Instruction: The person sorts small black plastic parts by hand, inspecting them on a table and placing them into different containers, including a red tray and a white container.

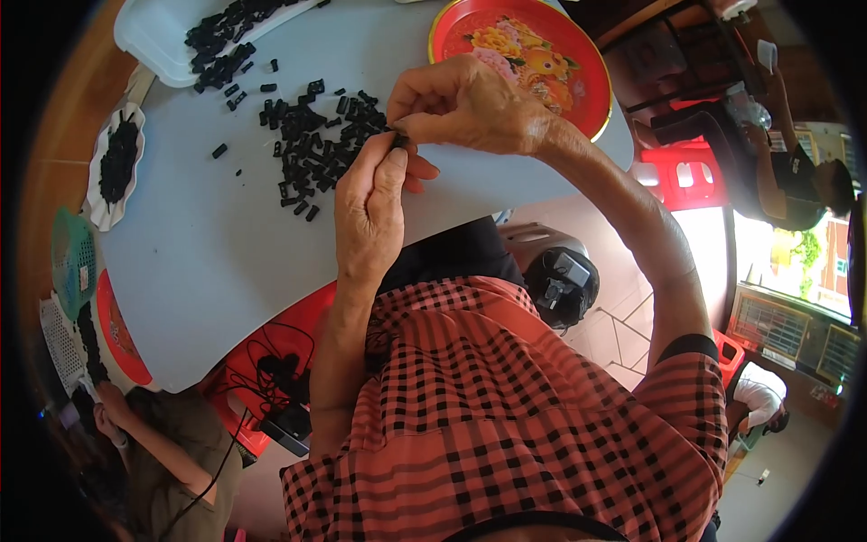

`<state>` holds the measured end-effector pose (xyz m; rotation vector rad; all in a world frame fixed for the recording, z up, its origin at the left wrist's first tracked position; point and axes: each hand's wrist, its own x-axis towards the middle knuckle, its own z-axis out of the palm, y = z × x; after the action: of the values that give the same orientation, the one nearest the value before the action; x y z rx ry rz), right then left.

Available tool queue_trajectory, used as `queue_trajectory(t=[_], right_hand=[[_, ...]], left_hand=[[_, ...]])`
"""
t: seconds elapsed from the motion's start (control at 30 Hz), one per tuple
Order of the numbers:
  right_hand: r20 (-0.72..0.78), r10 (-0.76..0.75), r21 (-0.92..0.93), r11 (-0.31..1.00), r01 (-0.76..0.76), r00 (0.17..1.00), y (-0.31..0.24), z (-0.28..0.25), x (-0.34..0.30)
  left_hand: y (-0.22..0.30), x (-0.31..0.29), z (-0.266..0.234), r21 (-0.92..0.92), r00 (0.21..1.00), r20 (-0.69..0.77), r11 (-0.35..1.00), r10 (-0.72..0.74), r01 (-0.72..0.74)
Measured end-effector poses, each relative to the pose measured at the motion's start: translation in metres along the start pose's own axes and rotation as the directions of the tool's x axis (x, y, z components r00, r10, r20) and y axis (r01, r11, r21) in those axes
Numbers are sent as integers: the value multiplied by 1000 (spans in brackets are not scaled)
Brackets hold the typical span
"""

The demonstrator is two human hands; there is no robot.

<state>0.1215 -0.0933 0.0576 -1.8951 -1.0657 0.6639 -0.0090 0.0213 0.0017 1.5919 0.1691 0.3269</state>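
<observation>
My left hand [372,208] and my right hand [474,108] meet above the near side of the table, fingertips against fingertips. Both are closed in a pinch on a small black plastic part [398,135], mostly covered by the fingers. Just left of them lies a loose pile of small black plastic parts [307,167] on the pale table [199,271]. Several single parts are scattered toward the far left, among them one lone black piece [219,151].
At the far left a white tray [144,41] holds more black parts. Beyond my right hand sits a red floral tray [591,95]. A wavy white dish [97,199] and a green basket [72,262] line the left edge. A co-worker's hands [110,411] are at lower left.
</observation>
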Motion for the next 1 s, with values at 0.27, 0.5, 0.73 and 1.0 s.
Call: queue_trajectory(t=[0.27, 0.5, 0.73, 1.0], right_hand=[[-144, -244, -300, 934, 192, 959, 4, 5, 25], [97, -65, -780, 615, 116, 993, -4, 6, 46], [-28, -167, -680, 726, 103, 986, 10, 8, 47], [-111, -26, 282, 958, 56, 994, -6, 23, 11]], left_hand=[[-5, -15, -18, -330, 997, -43, 943, -62, 44], [-10, -16, -24, -353, 994, -61, 933, -95, 67], [-5, -14, -23, -332, 989, -65, 938, -133, 104], [0, -9, -21, -537, 993, 60, 835, -104, 120]])
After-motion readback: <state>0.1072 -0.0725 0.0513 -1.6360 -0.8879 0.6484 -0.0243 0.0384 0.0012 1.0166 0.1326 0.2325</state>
